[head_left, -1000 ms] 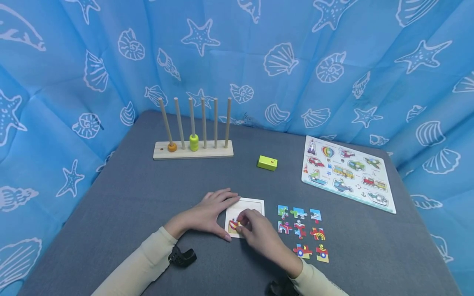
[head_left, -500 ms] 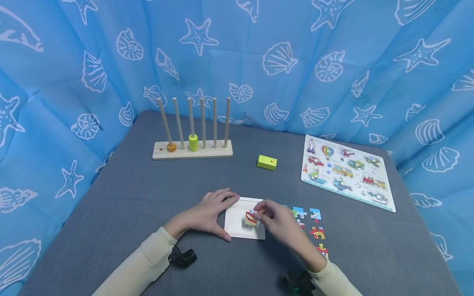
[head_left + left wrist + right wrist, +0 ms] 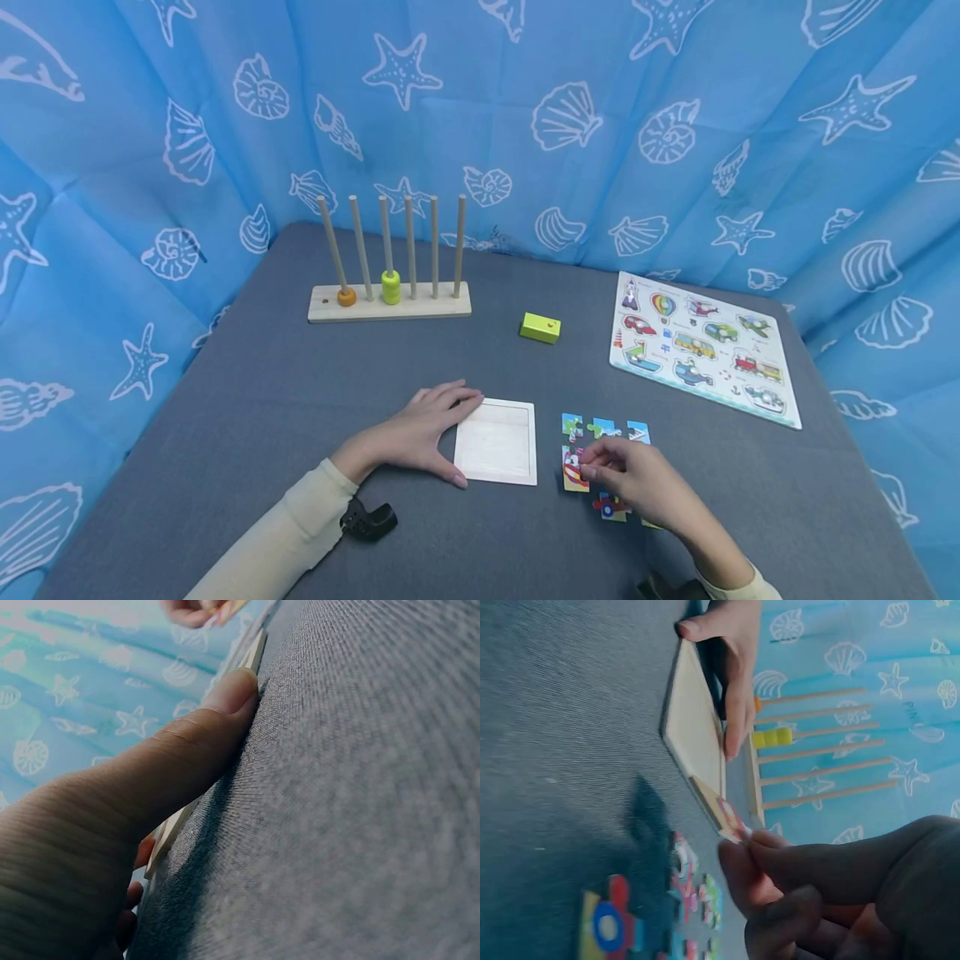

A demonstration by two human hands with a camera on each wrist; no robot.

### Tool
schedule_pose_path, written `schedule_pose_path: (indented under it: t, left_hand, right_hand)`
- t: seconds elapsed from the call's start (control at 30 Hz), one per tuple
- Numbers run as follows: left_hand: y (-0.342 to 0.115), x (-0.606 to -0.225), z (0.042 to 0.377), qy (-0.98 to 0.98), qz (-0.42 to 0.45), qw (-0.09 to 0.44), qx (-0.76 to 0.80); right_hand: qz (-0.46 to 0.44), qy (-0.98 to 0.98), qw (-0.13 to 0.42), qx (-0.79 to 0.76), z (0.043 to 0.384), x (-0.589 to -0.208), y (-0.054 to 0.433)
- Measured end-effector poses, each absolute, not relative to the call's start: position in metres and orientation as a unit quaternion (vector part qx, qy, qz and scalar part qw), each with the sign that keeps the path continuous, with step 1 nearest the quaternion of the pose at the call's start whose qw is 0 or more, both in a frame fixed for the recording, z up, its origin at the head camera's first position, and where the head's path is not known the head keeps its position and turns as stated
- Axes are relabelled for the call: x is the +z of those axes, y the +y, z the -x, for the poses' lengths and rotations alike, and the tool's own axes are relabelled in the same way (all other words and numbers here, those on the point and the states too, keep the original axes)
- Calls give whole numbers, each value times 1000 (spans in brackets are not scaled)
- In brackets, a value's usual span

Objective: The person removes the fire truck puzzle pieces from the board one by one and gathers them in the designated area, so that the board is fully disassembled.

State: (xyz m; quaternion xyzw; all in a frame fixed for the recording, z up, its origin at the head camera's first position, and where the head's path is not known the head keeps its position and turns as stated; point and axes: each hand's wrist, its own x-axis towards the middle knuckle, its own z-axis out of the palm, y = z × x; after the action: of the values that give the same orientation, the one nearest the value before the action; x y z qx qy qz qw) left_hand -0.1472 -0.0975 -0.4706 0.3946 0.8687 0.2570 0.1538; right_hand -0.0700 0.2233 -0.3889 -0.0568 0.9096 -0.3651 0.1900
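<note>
My left hand holds a square, shallow wooden puzzle tray at its left side, thumb at the near corner and fingers at the far edge. Nothing lies inside the tray. To the right, my right hand pinches a jigsaw piece with a red and yellow picture between thumb and fingertips. In the right wrist view this piece is tilted and raised above the cloth. Several loose jigsaw pieces lie in rows under and around the right hand, which partly hides them.
A wooden peg stand with orange and lime beads stands at the back left. A lime-green block lies behind the tray. At the right is a vehicle puzzle board. A blue shell-print curtain borders the grey table.
My right hand has lifted the red and yellow jigsaw piece out of the tray and carried it right, to the loose pieces. The left hand has stayed on the tray.
</note>
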Motion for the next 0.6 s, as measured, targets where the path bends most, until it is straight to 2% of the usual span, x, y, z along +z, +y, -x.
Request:
schedule_pose_path:
  t: [0.1, 0.27, 0.47, 0.6]
  left_hand:
    - [-97, -471, 147, 870, -394, 156, 253]
    - [-98, -472, 147, 873, -392, 153, 248]
    - [-98, -473, 147, 873, -391, 154, 248]
    - [-97, -472, 146, 871, -394, 151, 250]
  right_hand:
    - [75, 894, 213, -388, 65, -394, 229]
    - [97, 886, 219, -397, 61, -400, 229]
    - [68, 913, 207, -345, 59, -403, 224]
    - [72, 941, 175, -280, 55, -404, 222]
